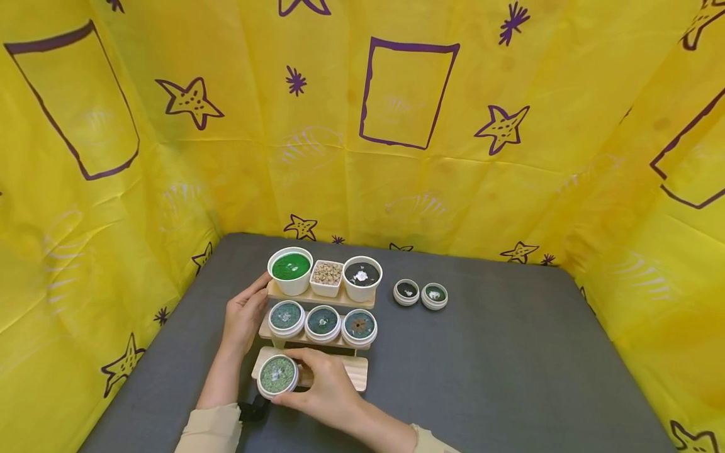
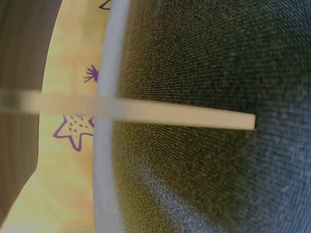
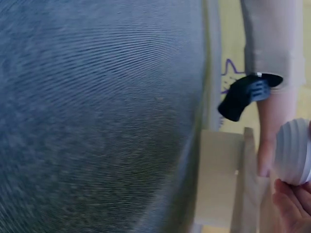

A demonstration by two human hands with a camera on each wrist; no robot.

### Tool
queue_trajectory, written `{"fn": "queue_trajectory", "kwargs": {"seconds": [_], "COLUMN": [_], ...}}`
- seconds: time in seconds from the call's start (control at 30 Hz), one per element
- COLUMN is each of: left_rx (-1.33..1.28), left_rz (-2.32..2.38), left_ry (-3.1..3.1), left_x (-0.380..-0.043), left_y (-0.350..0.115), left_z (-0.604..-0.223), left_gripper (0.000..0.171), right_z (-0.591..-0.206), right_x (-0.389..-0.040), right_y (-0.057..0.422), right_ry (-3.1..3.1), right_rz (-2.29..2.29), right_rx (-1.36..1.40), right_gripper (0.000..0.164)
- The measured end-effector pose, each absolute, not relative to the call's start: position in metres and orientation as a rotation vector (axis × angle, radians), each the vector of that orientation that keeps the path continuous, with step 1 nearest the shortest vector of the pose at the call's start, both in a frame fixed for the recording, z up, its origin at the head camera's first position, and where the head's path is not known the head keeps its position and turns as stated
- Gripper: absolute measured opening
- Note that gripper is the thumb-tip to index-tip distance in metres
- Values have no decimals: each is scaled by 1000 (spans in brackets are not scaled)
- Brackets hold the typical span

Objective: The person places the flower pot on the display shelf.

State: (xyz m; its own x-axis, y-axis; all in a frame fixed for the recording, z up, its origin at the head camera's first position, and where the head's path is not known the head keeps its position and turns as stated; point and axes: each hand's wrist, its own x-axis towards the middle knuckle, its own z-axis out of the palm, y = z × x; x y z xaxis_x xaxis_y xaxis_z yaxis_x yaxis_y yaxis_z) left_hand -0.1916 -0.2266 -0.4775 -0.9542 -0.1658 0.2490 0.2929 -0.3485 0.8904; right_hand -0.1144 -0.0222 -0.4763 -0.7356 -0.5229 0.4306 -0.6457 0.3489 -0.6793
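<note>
My right hand (image 1: 328, 384) pinches a small white jar (image 1: 278, 375) between thumb and fingers. The jar has a green speckled top and sits over the left end of the bottom step of a three-tier wooden stand (image 1: 357, 372). In the right wrist view the jar's ridged white side (image 3: 291, 150) shows at the right edge. My left hand (image 1: 245, 318) touches the left end of the stand's top tier with extended fingers. Three round jars (image 1: 323, 324) with blue-green tops line the middle tier. Up top stand a green-filled cup (image 1: 291, 270), a square beige-filled cup (image 1: 326, 278) and a dark-filled cup (image 1: 362, 278).
Two small white jars (image 1: 434, 296) with dark tops stand on the grey table (image 1: 481, 377), to the right of the stand. Yellow cloth walls (image 1: 340, 176) with purple drawings rise around the table. A black strap (image 3: 243, 94) circles the left wrist.
</note>
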Motion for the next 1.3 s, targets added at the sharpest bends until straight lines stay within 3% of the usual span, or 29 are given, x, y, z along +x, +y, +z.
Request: {"fn": "queue_trajectory", "kwargs": {"seconds": [0.33,1.3], "left_rx": [-151,-153], "left_rz": [-2369,-2371], "left_ry": [-1598,-1595], "left_x": [-191,-192], "left_y": [-226,-227], "left_z": [-479,-478], "left_gripper": [36,34], "right_z": [-486,-493], "right_x": [-121,-130], "right_y": [-29,-37], "right_ry": [-2489,-2497], "right_rz": [1138,1124], "right_rx": [1045,977], "right_gripper": [62,58]}}
